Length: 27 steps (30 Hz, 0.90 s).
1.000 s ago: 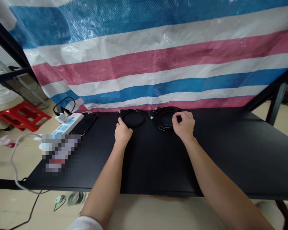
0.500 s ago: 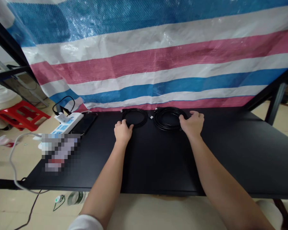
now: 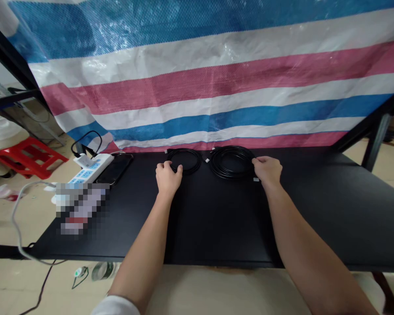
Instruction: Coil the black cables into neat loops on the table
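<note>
Two coils of black cable lie side by side on the black tabletop (image 3: pixel 216 218). My left hand (image 3: pixel 168 177) is at the near left edge of the smaller coil (image 3: pixel 199 164), thumb and fingers spread around that edge without a visible grip. At the right side of the larger coil (image 3: pixel 225 173), my right hand (image 3: pixel 269 169) has its thumb and fingers pinched together on the cable's outer edge. Just below those fingertips shows a pale connector end (image 3: pixel 256 179). Another light connector (image 3: pixel 207 160) lies between the coils, and a further plug (image 3: pixel 166 151) sits at the smaller coil's far left.
A white power strip (image 3: pixel 98 166) with a plugged-in charger and a dark phone (image 3: pixel 114 168) lie at the table's left, beside a blurred-out patch. Behind the table hangs a striped plastic sheet (image 3: pixel 210 87). A red stool (image 3: pixel 29 155) stands on the floor at left.
My right hand has shifted slightly right and its fingers have closed together at the larger coil's edge. The connector below it has come into view. My left hand has barely moved.
</note>
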### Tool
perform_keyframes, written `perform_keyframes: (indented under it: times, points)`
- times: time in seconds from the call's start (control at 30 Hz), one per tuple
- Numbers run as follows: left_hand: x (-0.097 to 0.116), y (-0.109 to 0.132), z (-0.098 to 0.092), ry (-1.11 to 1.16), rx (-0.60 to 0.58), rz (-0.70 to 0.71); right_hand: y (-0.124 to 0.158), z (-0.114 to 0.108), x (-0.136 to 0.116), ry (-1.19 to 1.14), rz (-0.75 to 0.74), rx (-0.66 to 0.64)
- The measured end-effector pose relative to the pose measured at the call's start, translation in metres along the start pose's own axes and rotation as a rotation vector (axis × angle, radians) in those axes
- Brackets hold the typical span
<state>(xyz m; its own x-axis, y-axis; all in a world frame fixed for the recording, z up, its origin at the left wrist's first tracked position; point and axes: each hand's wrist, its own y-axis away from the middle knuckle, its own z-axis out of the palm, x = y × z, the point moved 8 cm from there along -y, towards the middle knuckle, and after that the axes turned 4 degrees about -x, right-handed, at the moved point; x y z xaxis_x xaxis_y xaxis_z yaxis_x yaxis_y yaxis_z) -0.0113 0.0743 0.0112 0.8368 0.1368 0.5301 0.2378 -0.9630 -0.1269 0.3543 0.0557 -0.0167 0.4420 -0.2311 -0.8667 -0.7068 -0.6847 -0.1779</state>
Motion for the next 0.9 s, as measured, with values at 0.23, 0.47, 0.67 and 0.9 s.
perform_keyframes:
  times: [0.23, 0.47, 0.67, 0.9]
  points:
    - [0.009, 0.001, 0.0, 0.144, 0.039, 0.132, 0.004, 0.002, -0.021, -0.537, -0.219, -0.006]
    - [0.05, 0.029, 0.019, 0.473, -0.248, 0.498, 0.022, 0.008, -0.049, -0.767, -0.321, -0.266]
    - [0.059, 0.038, 0.051, 0.867, -0.512, 0.367, 0.034, 0.009, -0.061, -0.815, -0.307, -0.335]
    - [0.027, 0.006, 0.03, 1.484, -0.338, 0.063, 0.003, -0.011, -0.014, -0.61, -0.147, 0.06]
